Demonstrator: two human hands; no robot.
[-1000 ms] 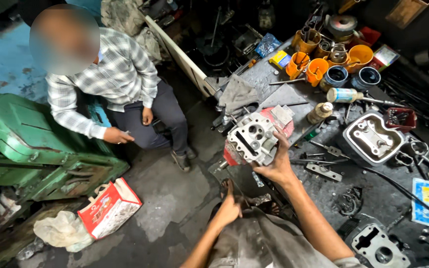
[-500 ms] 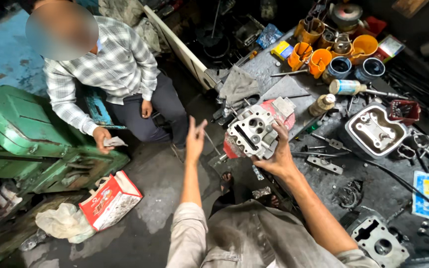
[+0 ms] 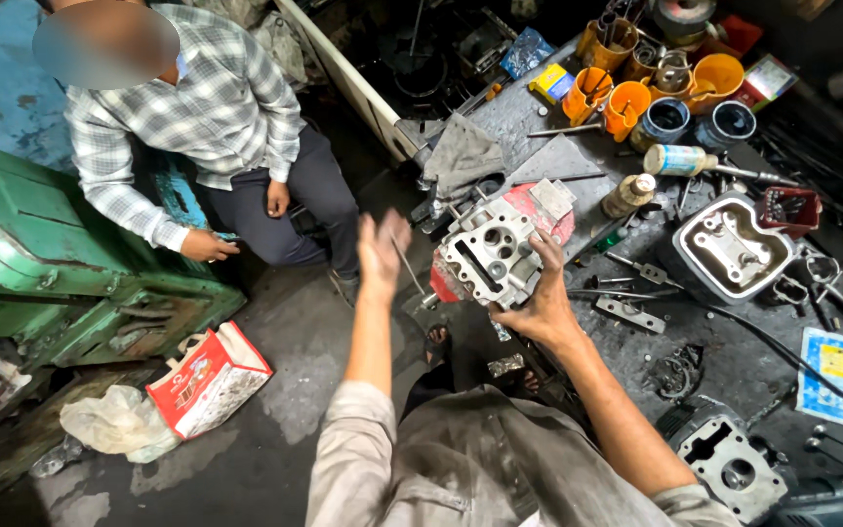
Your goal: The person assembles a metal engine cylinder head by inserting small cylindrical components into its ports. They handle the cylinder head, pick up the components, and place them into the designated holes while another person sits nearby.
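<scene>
a: cylinder head [image 3: 488, 256] — where was it when you looked?

b: it sat at the near left edge of the dark workbench [image 3: 734, 371], partly over a red cloth [image 3: 539, 210]. my right hand [image 3: 537, 298] was grasping it from below and from the right side, thumb up along its edge, fingers curled under the casting. the ported face was turned up toward me.

a: and your left hand?

b: my left hand [image 3: 381, 256] was raised in the air just left of the casting, not touching it. the fingers were released and spread, holding nothing. it looked a bit blurred.

a: what lay around it?

b: a grey rag [image 3: 461, 156] was behind the casting. a valve cover [image 3: 732, 246] lay well to the right, with a small red tray [image 3: 789, 210] just beside it. orange cups [image 3: 609, 98] and other pots stood at the far end of the bench. another grey engine casting [image 3: 729, 468] was near my right elbow.

a: anyone else there?

b: a person in a checked shirt [image 3: 209, 107] sat to the left, beside a green machine [image 3: 41, 263], one hand resting on a knee. a red and white carton [image 3: 209, 379] and a crumpled plastic bag [image 3: 114, 422] lay on the floor below.
</scene>
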